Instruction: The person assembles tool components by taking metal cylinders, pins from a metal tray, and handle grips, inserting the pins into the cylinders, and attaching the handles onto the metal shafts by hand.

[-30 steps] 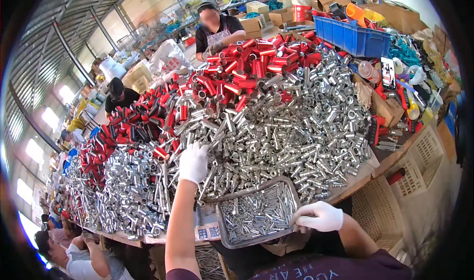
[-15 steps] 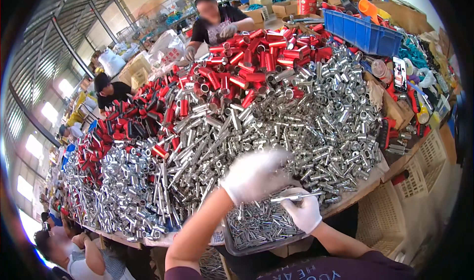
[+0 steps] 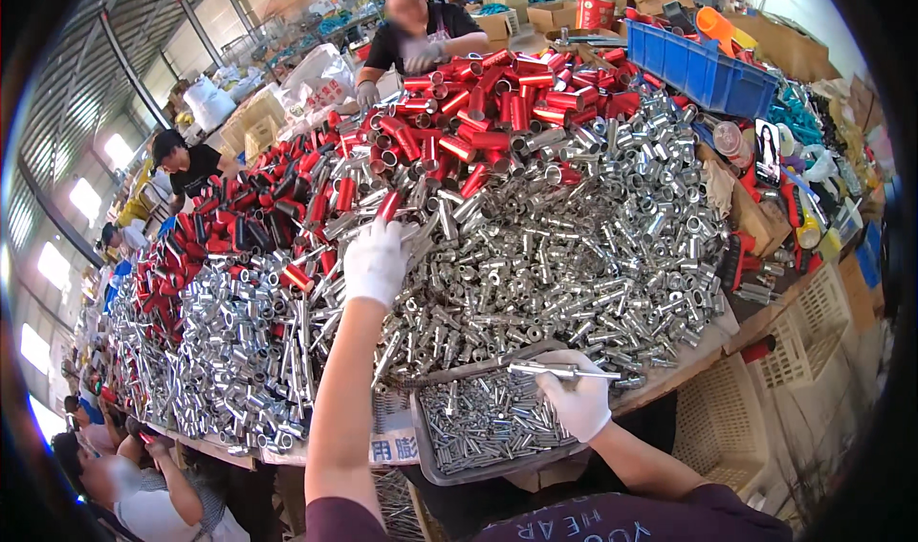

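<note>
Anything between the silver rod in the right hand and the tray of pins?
Nothing visible. The right hand holds the silver rod near the far right corner of the tray; no object shows between it and the pins. The left hand is off at the heap of metal parts.

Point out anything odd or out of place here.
A smartphone stands upright, screen lit, right of the heaped metal parts: odd because it isn't hardware. The dark tray also seems to jut past the bench's front edge.
</note>
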A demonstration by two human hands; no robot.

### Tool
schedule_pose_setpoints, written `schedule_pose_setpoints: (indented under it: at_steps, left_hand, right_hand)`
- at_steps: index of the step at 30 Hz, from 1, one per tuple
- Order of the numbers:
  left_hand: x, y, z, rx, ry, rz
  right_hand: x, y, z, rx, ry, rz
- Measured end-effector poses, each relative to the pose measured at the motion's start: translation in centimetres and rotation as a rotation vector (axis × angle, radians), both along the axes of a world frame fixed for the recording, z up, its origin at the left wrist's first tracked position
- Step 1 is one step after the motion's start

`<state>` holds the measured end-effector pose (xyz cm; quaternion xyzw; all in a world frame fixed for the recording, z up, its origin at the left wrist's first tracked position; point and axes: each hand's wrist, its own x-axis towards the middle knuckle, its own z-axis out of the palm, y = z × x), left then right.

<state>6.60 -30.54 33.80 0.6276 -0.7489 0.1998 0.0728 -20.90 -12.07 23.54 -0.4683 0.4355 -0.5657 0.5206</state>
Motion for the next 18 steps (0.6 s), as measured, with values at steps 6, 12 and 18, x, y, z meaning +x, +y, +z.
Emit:
schedule_pose_setpoints:
  at_steps: [6,12,18]
  left_hand:
    - [-4.1,13.1,1.1,0.061,0.464,-0.214]
    - [1.6,12.4,-4.8,-0.117,0.606,0.031]
    - [0.5,13.6,-4.3,-0.232,0.557,0.144]
  right_hand:
    - [-0.9,-0.6,1.4,0.128,0.01,0.001]
    - [0.1,-0.6,0.4,0.065,-0.187,0.048]
    - [-1.0,-0.7,0.7,0.047,-0.087,0.095]
